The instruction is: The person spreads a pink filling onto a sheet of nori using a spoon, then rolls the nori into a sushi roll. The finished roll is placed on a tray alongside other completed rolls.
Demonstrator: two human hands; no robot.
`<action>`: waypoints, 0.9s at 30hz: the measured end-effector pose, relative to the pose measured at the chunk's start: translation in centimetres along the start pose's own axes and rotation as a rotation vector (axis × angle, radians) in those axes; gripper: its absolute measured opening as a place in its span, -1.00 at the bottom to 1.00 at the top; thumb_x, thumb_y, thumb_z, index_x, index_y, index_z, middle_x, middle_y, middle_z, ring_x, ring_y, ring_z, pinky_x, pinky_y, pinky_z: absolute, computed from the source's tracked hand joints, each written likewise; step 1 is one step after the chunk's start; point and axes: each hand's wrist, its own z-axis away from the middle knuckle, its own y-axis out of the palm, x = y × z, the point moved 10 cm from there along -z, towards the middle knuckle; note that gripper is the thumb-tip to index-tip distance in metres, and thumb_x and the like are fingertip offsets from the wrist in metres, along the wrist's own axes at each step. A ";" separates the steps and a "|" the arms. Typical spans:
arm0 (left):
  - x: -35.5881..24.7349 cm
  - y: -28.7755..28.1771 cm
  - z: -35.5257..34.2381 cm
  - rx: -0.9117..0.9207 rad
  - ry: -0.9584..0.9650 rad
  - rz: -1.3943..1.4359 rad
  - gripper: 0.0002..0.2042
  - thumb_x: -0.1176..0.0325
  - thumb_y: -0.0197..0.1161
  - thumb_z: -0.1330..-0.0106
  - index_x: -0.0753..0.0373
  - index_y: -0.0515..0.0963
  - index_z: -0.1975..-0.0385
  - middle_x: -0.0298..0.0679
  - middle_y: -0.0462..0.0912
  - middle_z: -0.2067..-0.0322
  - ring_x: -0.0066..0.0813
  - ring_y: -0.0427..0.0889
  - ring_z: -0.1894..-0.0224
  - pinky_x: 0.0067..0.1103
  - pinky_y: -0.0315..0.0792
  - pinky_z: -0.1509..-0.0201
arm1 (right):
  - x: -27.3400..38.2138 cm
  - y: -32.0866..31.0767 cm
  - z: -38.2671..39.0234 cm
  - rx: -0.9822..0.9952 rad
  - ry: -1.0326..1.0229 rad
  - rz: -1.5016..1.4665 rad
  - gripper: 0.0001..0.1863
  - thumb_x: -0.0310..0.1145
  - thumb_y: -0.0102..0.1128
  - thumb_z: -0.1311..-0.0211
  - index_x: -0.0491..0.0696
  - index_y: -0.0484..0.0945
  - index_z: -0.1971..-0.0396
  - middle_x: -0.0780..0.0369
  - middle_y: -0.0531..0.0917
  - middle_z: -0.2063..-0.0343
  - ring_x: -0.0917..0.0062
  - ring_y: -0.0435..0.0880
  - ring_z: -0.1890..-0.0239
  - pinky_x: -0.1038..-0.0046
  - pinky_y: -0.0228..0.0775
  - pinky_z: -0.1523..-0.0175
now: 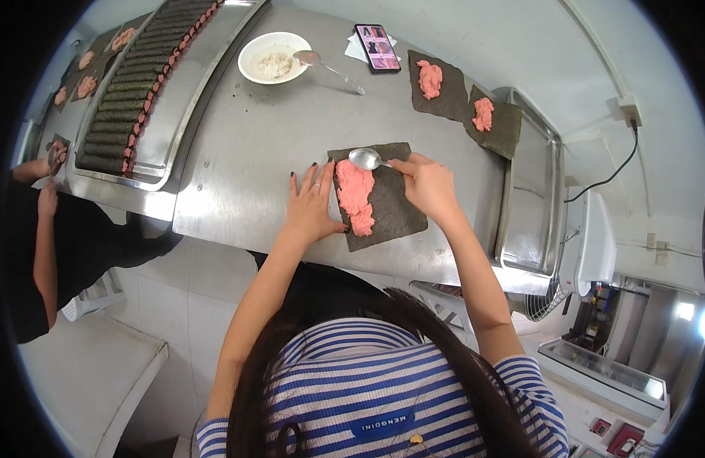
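Evidently, pink paste (355, 191) lay along a dark sheet (398, 204)

The dark sheet sat flat near the front of the bench (253, 153). The left hand (312, 210), fingers spread wide, rested at its left edge; the right hand (430, 187) gripped a spoon (364, 159), the head at the paste's top end. Farther back stood a white bowl (247, 62), with a phone (377, 48) to its right.

Food workshop — steel table (253, 160), metal tray (183, 99), filled rolls (127, 95)
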 end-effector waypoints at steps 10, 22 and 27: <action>0.4 -0.1 -0.3 -0.014 0.000 -0.055 0.23 0.00 0.53 0.26 0.17 -0.21 -0.39 -0.19 0.21 -0.31 -0.24 -0.07 -0.44 -0.05 -0.22 -0.44 | 3.3 2.0 -0.4 -0.036 -0.312 0.209 -0.66 -0.50 0.16 0.15 -0.02 0.63 0.24 0.26 0.55 0.44 0.39 0.60 0.40 0.35 0.47 0.36; 0.7 0.3 -0.5 0.052 -0.048 -0.073 0.23 -0.02 0.52 0.24 0.19 -0.23 -0.39 -0.17 0.26 -0.28 -0.27 -0.12 -0.45 -0.05 -0.25 -0.44 | 0.8 3.5 -2.4 0.046 -0.071 0.062 -0.66 -0.48 0.10 0.09 0.10 0.71 0.26 0.17 0.60 0.44 0.26 0.64 0.39 0.24 0.48 0.31; 0.7 0.4 -0.6 0.035 -0.040 -0.107 0.23 -0.03 0.51 0.22 0.21 -0.24 -0.39 -0.17 0.29 -0.27 -0.27 -0.12 -0.45 -0.03 -0.25 -0.43 | -3.1 3.3 -3.0 0.125 0.105 -0.171 -0.63 -0.49 0.02 0.00 0.15 0.70 0.23 0.18 0.63 0.38 0.21 0.62 0.38 0.21 0.47 0.23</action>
